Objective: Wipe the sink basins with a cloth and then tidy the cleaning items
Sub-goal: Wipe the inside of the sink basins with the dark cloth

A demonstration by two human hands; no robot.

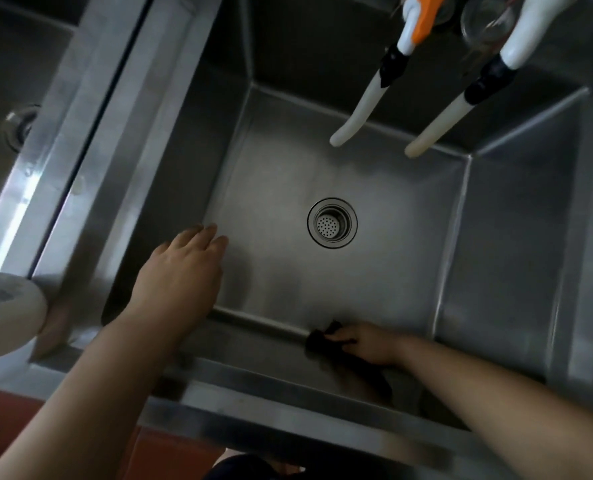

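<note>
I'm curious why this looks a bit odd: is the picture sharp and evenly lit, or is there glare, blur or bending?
Head view: dim, with soft glare on the basin floor around the drain and a bright streak on the divider rim; wide-angle bending splays the sink's straight edges; the left hand is slightly blurred; the dark cloth under the right hand merges into shadow.

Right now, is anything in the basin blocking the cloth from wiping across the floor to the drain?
Nothing visible does. The right hand grips the dark cloth at the near wall; the basin floor toward the drain strainer lies bare. The left hand hovers open to the left, off that path.
</note>
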